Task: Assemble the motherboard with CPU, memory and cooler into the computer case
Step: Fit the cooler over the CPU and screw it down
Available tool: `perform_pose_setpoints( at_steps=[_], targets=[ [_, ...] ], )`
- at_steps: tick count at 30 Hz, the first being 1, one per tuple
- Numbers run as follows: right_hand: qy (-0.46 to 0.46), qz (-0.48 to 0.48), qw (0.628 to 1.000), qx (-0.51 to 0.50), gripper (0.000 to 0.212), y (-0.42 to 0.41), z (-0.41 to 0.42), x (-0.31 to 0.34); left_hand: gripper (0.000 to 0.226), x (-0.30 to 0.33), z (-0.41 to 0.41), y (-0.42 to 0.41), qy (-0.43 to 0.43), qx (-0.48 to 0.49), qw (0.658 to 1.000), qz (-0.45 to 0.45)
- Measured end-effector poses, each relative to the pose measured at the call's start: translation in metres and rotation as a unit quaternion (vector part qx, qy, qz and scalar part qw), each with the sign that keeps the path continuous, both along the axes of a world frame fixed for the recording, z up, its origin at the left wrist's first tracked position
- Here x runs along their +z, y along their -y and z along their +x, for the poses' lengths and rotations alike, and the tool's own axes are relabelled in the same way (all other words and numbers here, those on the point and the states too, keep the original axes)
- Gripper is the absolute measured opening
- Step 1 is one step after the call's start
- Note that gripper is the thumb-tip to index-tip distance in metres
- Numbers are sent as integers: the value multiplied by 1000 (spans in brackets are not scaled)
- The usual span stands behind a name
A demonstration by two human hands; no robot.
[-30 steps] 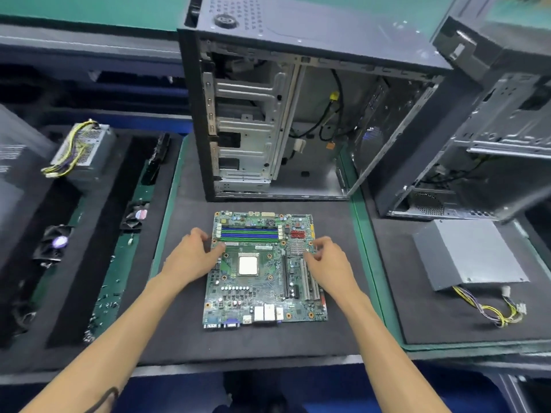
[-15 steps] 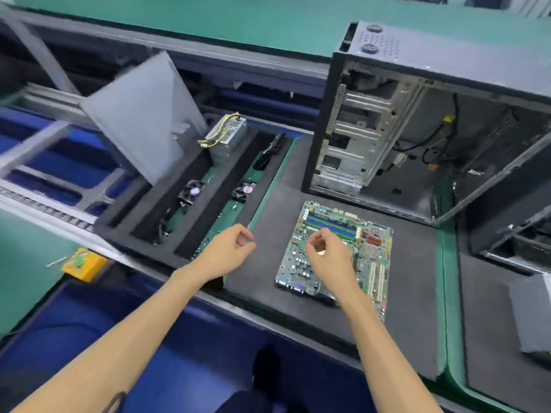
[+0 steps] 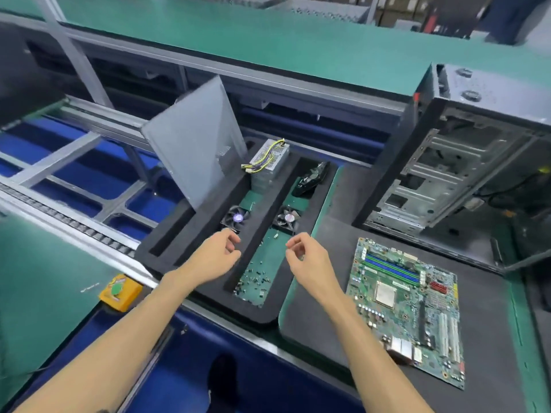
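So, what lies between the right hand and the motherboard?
Only bare dark mat in the head view. The right hand hovers left of the motherboard, holding nothing.

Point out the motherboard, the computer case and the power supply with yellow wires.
motherboard [image 3: 408, 308]: head view, board middle beside the processor.
computer case [image 3: 441, 162]: head view, metal drive bays.
power supply [image 3: 272, 158]: head view, top grille.

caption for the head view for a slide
Both empty hands, left and right, hover over the foam parts tray; the motherboard lies beside it.
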State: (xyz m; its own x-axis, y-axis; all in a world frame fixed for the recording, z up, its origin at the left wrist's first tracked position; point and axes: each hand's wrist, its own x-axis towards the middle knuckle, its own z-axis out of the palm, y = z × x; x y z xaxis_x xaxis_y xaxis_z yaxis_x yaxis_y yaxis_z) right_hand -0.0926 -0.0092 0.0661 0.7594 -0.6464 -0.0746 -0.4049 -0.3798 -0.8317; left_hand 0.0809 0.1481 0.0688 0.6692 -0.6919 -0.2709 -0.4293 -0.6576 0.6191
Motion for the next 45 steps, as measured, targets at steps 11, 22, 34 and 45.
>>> perform_pose_setpoints(
  at_steps=[11, 22, 34, 45],
  targets=[
    [-92, 5, 995, -26, 34, -14, 176, -38, 65, -42, 159, 46, 69, -178, 980, 60],
    [-133, -3, 988, -77, 37, -10, 207, -65, 99, -101, 183, 98, 249, -353, 880, 199],
    [-62, 74, 982, -160, 30, 2, 192, -59, 82, -82, 195, 105, 301, -309, 899, 82],
    [192, 303, 885, -296, 71, 8, 183, -6, 90, 27, 136, 126, 287, -158, 938, -116]
  ],
)
